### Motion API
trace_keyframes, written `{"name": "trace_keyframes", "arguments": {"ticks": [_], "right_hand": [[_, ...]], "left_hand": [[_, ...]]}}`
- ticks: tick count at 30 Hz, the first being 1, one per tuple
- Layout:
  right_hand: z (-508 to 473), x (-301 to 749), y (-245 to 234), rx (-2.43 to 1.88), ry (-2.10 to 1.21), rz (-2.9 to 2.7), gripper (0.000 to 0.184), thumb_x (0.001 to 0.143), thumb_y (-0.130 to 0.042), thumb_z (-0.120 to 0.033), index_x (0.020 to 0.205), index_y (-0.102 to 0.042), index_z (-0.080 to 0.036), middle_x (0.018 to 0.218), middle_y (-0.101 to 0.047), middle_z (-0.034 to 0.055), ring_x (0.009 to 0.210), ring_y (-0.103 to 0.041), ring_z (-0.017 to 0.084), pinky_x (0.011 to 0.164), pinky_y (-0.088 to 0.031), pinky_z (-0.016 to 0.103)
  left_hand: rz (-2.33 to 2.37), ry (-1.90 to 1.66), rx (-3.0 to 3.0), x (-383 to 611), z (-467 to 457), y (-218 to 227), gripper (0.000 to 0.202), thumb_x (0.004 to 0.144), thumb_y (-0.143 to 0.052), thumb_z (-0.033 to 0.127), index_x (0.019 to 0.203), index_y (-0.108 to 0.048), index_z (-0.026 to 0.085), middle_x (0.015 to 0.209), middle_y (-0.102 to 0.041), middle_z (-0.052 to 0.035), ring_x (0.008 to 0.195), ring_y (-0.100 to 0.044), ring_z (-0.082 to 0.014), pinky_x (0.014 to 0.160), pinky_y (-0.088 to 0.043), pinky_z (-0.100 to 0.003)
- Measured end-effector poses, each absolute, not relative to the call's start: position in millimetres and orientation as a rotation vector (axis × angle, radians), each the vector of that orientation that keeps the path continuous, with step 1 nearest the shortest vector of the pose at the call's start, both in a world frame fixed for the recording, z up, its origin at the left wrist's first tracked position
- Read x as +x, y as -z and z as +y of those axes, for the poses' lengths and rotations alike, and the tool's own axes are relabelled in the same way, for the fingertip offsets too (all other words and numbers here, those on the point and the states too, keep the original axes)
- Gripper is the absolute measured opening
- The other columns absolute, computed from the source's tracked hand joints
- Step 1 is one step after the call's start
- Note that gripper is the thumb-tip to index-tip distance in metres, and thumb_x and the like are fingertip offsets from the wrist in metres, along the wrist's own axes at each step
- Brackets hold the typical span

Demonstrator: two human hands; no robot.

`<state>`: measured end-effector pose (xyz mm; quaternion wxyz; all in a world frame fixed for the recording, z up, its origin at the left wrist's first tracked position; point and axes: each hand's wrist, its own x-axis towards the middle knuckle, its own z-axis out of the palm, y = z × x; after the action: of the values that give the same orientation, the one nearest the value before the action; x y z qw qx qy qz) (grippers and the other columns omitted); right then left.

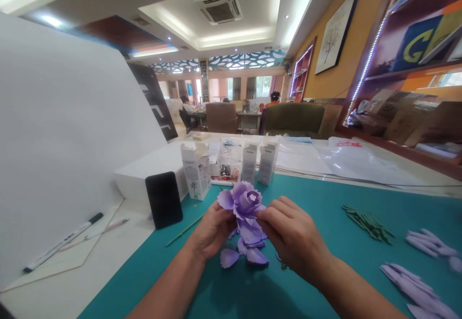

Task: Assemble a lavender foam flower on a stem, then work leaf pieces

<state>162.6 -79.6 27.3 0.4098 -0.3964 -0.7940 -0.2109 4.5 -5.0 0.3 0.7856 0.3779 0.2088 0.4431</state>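
Note:
A purple paper flower is held upright between both hands above a teal mat. My left hand grips its lower left side. On the right, my right hand pinches the petals near the bloom's base. Loose purple petals lie on the mat just under the flower. A thin green stem lies on the mat to the left of my left hand.
A black phone leans on a white box. Small white cartons stand behind. Green stem pieces and purple petal piles lie at right. Two pens rest at left before a white board. People sit far back.

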Motion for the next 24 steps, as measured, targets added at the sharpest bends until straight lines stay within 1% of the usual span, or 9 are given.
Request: {"name": "trace_keyframes", "arguments": {"ticks": [2, 5, 10, 14, 19, 24], "right_hand": [[-79.4, 162.7, -27.1, -0.995, 0.528, -2.002, 0.026, 0.093, -0.040, -0.010, 0.073, -0.056, -0.017, 0.061, -0.050, 0.0018, 0.058, -0.039, 0.014, 0.054, -0.031, 0.026], [-78.9, 162.9, -26.4, -1.000, 0.519, -2.009, 0.027, 0.093, -0.040, -0.010, 0.072, -0.055, -0.017, 0.061, -0.050, 0.0016, 0.058, -0.039, 0.014, 0.055, -0.031, 0.026], [-78.9, 162.8, -26.1, -1.007, 0.513, -2.000, 0.025, 0.093, -0.041, -0.011, 0.074, -0.055, -0.017, 0.062, -0.049, 0.0017, 0.059, -0.039, 0.015, 0.056, -0.031, 0.026], [-79.5, 162.1, -26.0, -0.997, 0.526, -1.999, 0.025, 0.094, -0.041, -0.012, 0.074, -0.056, -0.016, 0.063, -0.052, 0.0027, 0.061, -0.040, 0.015, 0.057, -0.032, 0.027], [-79.7, 159.6, -24.0, -0.984, 0.527, -1.996, 0.024, 0.094, -0.043, -0.013, 0.075, -0.057, -0.016, 0.064, -0.054, 0.0034, 0.061, -0.044, 0.015, 0.058, -0.034, 0.027], [-80.3, 158.0, -23.2, -0.979, 0.530, -1.968, 0.023, 0.095, -0.043, -0.017, 0.076, -0.057, -0.017, 0.064, -0.054, 0.0026, 0.061, -0.043, 0.015, 0.058, -0.034, 0.027]], "left_hand": [[0.460, -0.951, 0.824, 5.0, -4.5, 0.4, 0.029, 0.055, -0.081, 0.016, 0.079, -0.065, 0.016, 0.075, -0.069, -0.0020, 0.065, -0.060, -0.0133, 0.063, -0.045, -0.023], [0.476, -0.948, 0.829, 5.7, -4.2, 0.5, 0.032, 0.055, -0.081, 0.016, 0.083, -0.065, 0.016, 0.075, -0.069, -0.0017, 0.066, -0.061, -0.0137, 0.065, -0.045, -0.024], [0.500, -0.958, 0.813, 5.9, -4.8, -0.9, 0.031, 0.051, -0.083, 0.016, 0.074, -0.063, 0.017, 0.069, -0.066, 0.0013, 0.061, -0.057, -0.0107, 0.060, -0.042, -0.021], [0.507, -0.943, 0.832, 5.2, -5.3, 0.0, 0.031, 0.051, -0.084, 0.022, 0.071, -0.062, 0.016, 0.064, -0.064, 0.0024, 0.054, -0.054, -0.0083, 0.053, -0.037, -0.020], [0.499, -0.955, 0.867, 5.2, -4.9, 1.1, 0.031, 0.052, -0.084, 0.026, 0.072, -0.062, 0.017, 0.066, -0.067, 0.0004, 0.062, -0.061, -0.0146, 0.057, -0.042, -0.023], [0.512, -0.955, 0.875, 5.4, -5.8, -1.1, 0.033, 0.049, -0.085, 0.024, 0.070, -0.060, 0.018, 0.065, -0.067, 0.0010, 0.063, -0.063, -0.0162, 0.057, -0.046, -0.024]]}}
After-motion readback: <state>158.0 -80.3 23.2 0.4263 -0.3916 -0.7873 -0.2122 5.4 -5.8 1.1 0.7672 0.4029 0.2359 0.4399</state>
